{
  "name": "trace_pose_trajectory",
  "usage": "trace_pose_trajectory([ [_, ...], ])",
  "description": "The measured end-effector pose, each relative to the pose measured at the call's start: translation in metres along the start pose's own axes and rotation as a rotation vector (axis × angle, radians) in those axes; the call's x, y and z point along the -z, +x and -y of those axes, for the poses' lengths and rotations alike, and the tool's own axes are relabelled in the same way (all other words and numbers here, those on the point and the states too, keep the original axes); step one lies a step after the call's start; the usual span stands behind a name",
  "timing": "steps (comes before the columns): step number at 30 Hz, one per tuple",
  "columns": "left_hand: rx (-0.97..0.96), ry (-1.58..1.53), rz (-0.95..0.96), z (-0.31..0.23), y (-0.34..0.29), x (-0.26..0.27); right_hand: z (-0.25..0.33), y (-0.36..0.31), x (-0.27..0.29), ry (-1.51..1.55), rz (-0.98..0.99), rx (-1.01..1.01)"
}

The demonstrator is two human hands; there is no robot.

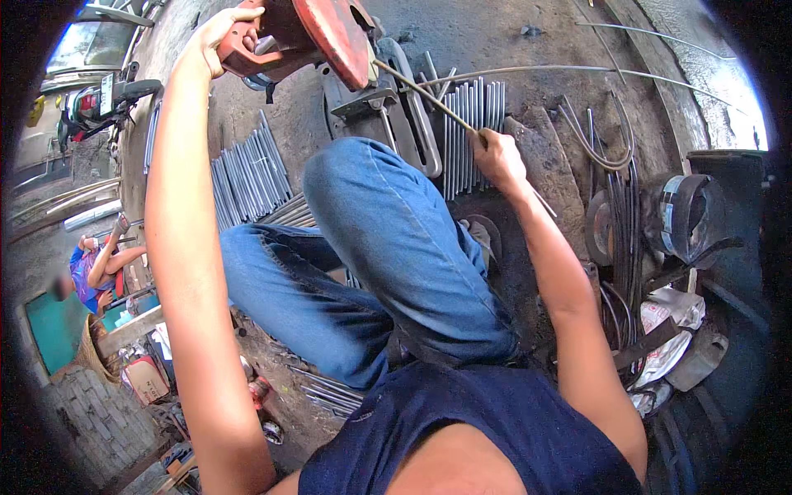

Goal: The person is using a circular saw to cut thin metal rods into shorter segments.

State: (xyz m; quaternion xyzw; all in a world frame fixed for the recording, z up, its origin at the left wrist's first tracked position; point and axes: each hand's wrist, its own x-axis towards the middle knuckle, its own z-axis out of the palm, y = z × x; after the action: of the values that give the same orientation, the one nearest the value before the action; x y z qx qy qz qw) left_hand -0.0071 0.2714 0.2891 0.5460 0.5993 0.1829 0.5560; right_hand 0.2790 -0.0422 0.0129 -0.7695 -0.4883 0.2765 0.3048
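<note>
Around the red saw, the floor was crowded. A row of short grey metal bars lay just to its right, on the worker's side, with the rod passing above. A second row of bars lay to its near left, and bent metal hoops lay well to its right. The metal clamp sat close beneath the saw, and the worker's raised knee stood on its near side, by the clamp.

The rod was thin, dull yellowish-brown and apparently straight. The saw's red paint was worn, its guard broad and curved.

The left hand was wrapped around the saw's handle. The right hand was closed around the rod. The rod's long axis ran diagonally from beside the saw's guard, past the right hand, toward the worker's right. Whether it touched the blade could not be determined.
</note>
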Motion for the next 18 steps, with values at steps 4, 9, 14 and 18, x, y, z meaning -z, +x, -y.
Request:
trace_pose_trajectory([
  [4, 0.019, 0.064, 0.021, -0.001, -0.004, -0.005, 0.002, -0.003, -0.003, -0.049, -0.028, 0.119],
  [9, 0.055, 0.046, -0.039, -0.001, -0.01, -0.012, 0.002, -0.003, 0.008, -0.136, -0.041, 0.142],
  [14, -0.002, 0.063, -0.033, 0.002, -0.012, -0.014, 0.007, 0.004, 0.034, -0.26, 0.008, 0.201],
  [18, 0.043, 0.079, -0.036, 0.002, -0.012, -0.013, 0.011, 0.015, 0.049, -0.321, -0.022, 0.315],
])
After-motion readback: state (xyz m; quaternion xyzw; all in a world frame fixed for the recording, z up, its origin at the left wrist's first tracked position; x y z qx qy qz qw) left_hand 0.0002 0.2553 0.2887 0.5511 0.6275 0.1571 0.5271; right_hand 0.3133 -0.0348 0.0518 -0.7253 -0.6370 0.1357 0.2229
